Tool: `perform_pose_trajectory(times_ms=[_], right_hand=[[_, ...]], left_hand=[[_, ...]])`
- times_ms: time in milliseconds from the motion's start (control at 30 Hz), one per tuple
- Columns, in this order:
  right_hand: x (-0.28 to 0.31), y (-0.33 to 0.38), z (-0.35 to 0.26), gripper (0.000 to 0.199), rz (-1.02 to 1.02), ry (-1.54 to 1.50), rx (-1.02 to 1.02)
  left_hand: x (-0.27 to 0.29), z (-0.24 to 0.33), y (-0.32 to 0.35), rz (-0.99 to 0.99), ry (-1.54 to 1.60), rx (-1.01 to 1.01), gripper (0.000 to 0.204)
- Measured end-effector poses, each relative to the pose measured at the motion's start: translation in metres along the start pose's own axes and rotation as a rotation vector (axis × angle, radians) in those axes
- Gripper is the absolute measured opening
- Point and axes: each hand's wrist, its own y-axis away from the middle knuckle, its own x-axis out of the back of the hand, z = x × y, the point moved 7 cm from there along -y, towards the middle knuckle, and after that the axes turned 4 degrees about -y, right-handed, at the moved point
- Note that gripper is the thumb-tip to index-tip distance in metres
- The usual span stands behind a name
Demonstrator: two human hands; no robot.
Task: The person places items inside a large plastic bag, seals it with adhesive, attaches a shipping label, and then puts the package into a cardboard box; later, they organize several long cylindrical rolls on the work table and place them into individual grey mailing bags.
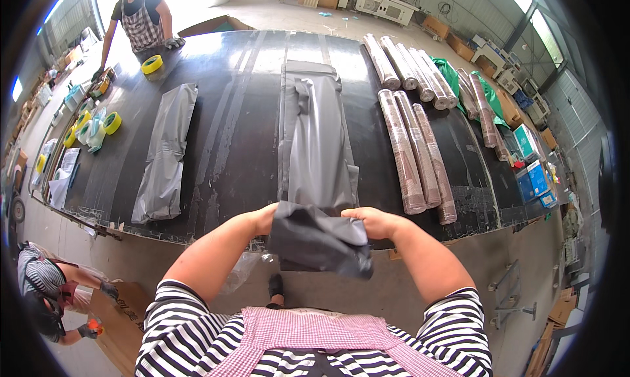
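I see my left hand (pixel 266 217) curled onto the left edge of a limp, dark grey plastic bag (pixel 319 240), fingers tucked behind the film so only the knuckles show. My right hand (pixel 371 221) grips the bag's right edge the same way, thumb lying along the top. Between them the bag hangs crumpled and matte, just off the near edge of the long black worktable (pixel 243 101), sagging over the gap to the floor.

Just beyond my hands, a stack of flat grey plastic bags (pixel 318 141) lies lengthwise on the tabletop, smooth with soft folds, reaching away towards the far side. To the right of it lie three long rolls wrapped in clear film (pixel 420 154), brownish and cylindrical, side by side; a further group of similar rolls (pixel 410 65) sits farther off. On the left, another wrinkled grey bag (pixel 164 154) lies alone on the scuffed, streaked surface. Yellow tape rolls (pixel 112 122) rest near the table's left end.

At the far left corner a person in a checked apron (pixel 141 19) leans on the table. Near left, another person in a striped top (pixel 46 292) bends over cardboard on the floor.
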Motion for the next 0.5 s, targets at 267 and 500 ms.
perform_pose_trajectory(times_ms=[267,500], right_hand=[[0.013,0.004,-0.017,0.028,0.376,-0.118,0.13],[0.048,-0.025,-0.034,0.02,0.785,-0.473,0.561]], left_hand=[[-0.007,-0.013,0.036,0.365,0.253,0.157,0.04],[0.076,0.021,-0.003,0.892,0.161,-0.156,0.025]])
